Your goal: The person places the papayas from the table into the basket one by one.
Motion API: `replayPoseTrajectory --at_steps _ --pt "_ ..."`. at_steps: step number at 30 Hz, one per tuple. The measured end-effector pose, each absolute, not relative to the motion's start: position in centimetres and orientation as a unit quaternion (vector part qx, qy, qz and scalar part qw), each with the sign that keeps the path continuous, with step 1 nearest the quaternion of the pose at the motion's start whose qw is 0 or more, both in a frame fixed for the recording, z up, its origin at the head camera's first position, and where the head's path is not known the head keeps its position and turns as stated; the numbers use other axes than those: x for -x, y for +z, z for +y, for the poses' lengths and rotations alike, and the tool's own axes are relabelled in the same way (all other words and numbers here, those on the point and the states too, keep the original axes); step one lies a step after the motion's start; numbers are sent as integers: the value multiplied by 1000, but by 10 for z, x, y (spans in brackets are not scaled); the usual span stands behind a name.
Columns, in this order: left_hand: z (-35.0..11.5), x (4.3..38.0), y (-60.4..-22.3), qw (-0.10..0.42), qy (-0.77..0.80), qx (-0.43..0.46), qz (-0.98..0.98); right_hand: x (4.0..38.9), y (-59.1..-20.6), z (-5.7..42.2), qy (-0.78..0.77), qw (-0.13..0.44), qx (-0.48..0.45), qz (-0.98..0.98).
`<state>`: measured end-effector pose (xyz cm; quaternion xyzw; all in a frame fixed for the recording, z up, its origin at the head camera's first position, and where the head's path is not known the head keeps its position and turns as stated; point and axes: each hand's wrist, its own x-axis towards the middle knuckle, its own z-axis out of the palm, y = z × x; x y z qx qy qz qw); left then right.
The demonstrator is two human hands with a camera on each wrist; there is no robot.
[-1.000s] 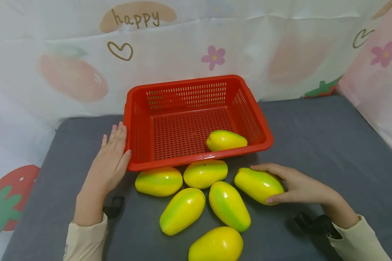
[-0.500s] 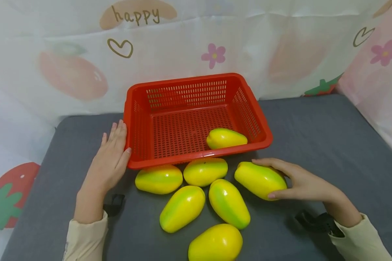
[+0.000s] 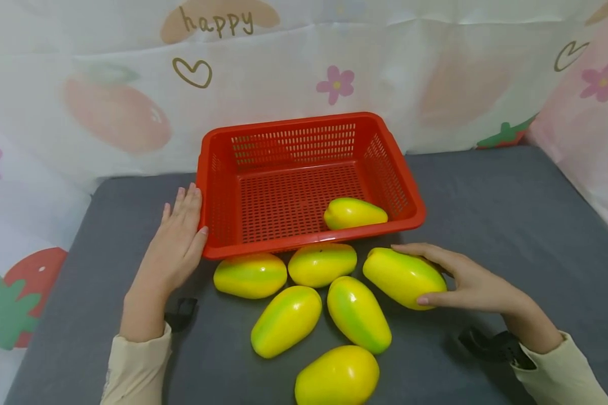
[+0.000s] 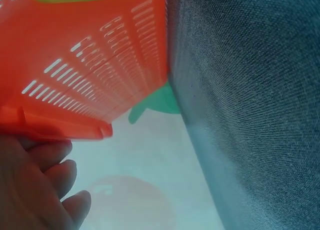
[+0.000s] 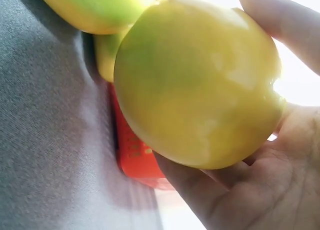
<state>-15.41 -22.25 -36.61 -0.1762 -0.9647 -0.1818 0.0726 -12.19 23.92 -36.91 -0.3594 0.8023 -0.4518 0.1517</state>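
In the head view my right hand (image 3: 471,281) holds a yellow-green papaya (image 3: 404,278) by its right end, thumb on the near side and fingers over the far side. The right wrist view shows this papaya (image 5: 200,85) close up, seemingly just off the cloth. My left hand (image 3: 172,247) lies with extended fingers along the left side of a red plastic basket (image 3: 314,243), the fingertips at its rim in the left wrist view. One papaya (image 3: 356,214) lies inside the basket, at its near right corner. Several more, such as this papaya (image 3: 360,315), lie in front of it.
A grey cloth (image 3: 486,208) covers the table. Behind it hangs a pale printed curtain (image 3: 385,56), close to the basket's far side. Two papayas, the left papaya (image 3: 250,275) among them, lie right against the basket's near side.
My right hand has raised the papaya slightly from the cloth. The left hand stays at the basket, and the whole head view has shifted a little.
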Motion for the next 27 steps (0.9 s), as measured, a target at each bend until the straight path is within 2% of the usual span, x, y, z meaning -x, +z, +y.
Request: replayPoseTrajectory --at_steps 7,13,27 --pt "-220 155 -365 72 -174 169 -968 121 -368 236 -466 139 367 793" --pt "-220 153 -363 70 -169 163 -969 124 -358 230 -481 105 405 770" --pt "-219 152 -364 66 -169 156 -971 143 -334 204 -455 71 430 777"
